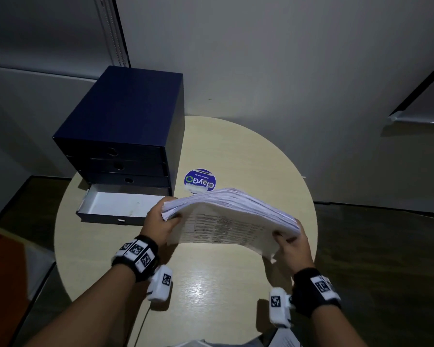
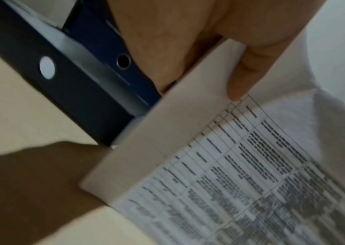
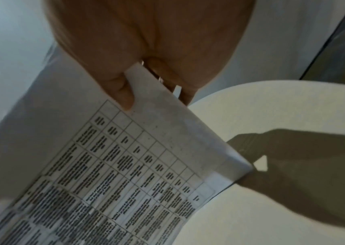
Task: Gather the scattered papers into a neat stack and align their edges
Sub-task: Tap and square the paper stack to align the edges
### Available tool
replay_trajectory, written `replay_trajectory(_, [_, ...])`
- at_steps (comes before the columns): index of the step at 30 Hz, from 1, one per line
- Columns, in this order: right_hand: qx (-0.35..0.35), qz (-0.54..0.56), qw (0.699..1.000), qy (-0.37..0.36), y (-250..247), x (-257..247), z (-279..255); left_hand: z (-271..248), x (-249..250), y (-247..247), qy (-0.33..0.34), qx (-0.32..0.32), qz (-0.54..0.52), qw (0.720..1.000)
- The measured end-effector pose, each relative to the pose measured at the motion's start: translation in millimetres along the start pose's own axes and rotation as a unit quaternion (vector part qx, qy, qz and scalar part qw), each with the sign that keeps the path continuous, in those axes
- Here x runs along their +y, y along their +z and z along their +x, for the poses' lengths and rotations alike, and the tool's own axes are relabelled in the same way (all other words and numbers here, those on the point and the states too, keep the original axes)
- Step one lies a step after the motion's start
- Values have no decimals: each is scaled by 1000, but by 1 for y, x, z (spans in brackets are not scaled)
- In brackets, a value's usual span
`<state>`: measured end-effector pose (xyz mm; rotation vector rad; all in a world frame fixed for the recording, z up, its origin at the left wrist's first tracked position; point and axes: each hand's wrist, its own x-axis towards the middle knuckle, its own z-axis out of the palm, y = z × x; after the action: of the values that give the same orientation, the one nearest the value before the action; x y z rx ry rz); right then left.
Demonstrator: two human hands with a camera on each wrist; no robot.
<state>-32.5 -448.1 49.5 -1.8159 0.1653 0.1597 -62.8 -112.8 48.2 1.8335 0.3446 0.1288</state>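
A thick stack of printed papers (image 1: 226, 216) is held up off the round table (image 1: 211, 284), tilted with a table-printed sheet facing me. My left hand (image 1: 161, 222) grips its left edge, thumb on the near sheet. At the right edge my right hand (image 1: 290, 242) grips the stack the same way. The upper page edges fan out unevenly. In the left wrist view the thumb (image 2: 242, 73) presses the printed sheet (image 2: 219, 165). In the right wrist view a thumb (image 3: 123, 92) pinches the sheet's (image 3: 125, 165) margin, fingers behind it.
A dark blue drawer unit (image 1: 125, 131) stands at the table's back left, its bottom drawer (image 1: 115, 206) pulled out and showing a white inside. A round blue sticker (image 1: 200, 181) lies just behind the stack. Walls close in behind the table; dark floor lies to the right.
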Motion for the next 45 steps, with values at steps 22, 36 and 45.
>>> replay_trajectory(22, [20, 57, 997, -38, 6, -5, -14, -31, 11, -5, -9, 12, -137, 990])
replay_trajectory(36, [57, 80, 995, 3, 28, -10, -27, -32, 0, -6, 8, 26, -53, 998])
replay_trajectory(45, [43, 50, 996, -59, 21, -15, -30, -35, 1, -3, 15, 29, -82, 996])
